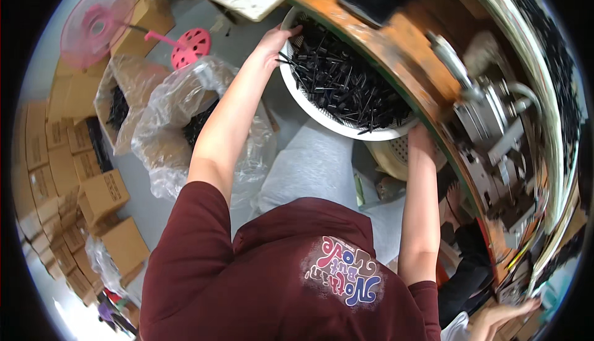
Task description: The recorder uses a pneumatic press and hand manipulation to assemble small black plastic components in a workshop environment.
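Workshop, grey floor (130,177): stacked cardboard cartons (102,195) line the left side, a pink fan (96,25) stands beyond, and a wooden desk (405,62) with a green edge curves along the right, bearing a metal machine (486,118). At centre, a white basket (371,135) lies between the person's forearms, beside the desk edge and above the lap. Left grip (272,45): clamped on the far left part of the rim. Right grip (421,140): at the near right part of the rim, fingers hidden; how firmly it is closed cannot be told.

Stage of the work, as an onlooker would judge it: the basket is well loaded, its black pieces (343,87) heaped in loose disorder, so filling looks largely done. It is neither emptied nor let go; the handling appears unfinished. Whether anything beneath shares its weight cannot be seen. To the left, a clear plastic bag (164,155) also contains dark material (195,129); how much of the whole lot this represents cannot be judged.
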Tool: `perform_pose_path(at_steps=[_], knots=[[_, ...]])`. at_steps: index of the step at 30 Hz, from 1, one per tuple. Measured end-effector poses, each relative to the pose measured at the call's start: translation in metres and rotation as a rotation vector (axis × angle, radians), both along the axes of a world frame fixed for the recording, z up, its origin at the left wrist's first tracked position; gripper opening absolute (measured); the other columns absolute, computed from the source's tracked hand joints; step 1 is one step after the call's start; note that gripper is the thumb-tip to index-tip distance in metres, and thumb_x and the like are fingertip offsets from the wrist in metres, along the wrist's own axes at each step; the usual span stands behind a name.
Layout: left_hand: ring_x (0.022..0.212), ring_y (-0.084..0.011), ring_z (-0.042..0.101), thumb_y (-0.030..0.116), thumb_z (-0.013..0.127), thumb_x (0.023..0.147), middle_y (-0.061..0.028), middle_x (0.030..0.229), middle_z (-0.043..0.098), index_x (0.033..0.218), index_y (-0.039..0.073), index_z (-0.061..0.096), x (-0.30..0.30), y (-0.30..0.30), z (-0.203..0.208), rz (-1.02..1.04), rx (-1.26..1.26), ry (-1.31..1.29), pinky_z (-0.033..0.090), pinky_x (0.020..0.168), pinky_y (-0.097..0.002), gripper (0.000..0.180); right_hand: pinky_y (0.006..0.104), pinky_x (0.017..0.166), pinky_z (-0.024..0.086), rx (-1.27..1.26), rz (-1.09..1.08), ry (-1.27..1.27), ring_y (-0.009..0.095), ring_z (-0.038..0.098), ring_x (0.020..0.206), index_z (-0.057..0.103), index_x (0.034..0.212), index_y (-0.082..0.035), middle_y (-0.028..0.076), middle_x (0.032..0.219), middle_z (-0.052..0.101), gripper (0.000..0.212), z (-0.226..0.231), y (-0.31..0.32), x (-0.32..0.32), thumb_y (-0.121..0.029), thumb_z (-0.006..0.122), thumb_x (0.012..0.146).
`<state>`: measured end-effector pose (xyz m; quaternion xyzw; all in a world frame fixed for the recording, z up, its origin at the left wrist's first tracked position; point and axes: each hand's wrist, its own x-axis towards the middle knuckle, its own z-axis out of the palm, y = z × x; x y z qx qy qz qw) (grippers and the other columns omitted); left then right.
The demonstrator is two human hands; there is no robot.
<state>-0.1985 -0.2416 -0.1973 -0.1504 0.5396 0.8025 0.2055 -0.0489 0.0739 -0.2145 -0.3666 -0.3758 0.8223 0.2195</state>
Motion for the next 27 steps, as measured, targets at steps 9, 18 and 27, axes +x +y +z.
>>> perform_pose_path(at_steps=[9,18,27], knots=[[0.074,-0.0138,0.060,0.017,0.072,0.088,-0.0025,0.096,0.066,0.122,0.008,0.061,0.061,-0.167,-0.027,0.269,-0.100,-0.053,0.050,0.062,-0.0315,0.037,0.0352,0.098,0.046,0.126,0.251,-0.142,0.022,0.060,0.109,0.058,0.126,0.002,0.010,0.121,0.063,0.038,-0.029,-0.123,-0.057,-0.023,0.057,0.097],[0.085,-0.0204,0.069,0.016,0.068,0.091,-0.0092,0.105,0.068,0.123,0.004,0.057,0.215,-0.252,0.003,0.491,-0.026,-0.092,0.057,0.073,-0.0360,0.036,0.0257,0.073,0.045,0.117,0.553,-0.112,0.009,0.056,0.076,0.060,0.085,-0.004,0.000,0.084,0.064,0.023,-0.002,-0.207,-0.001,-0.023,0.058,0.098],[0.093,-0.0294,0.069,0.013,0.065,0.092,-0.0144,0.107,0.069,0.122,0.001,0.059,0.348,-0.345,0.035,0.746,0.031,-0.264,0.055,0.086,-0.0441,0.033,0.0247,0.060,0.032,0.191,0.921,-0.067,0.005,0.039,0.064,0.056,0.073,-0.009,-0.006,0.068,0.050,0.029,0.010,-0.311,0.041,-0.025,0.061,0.097]])
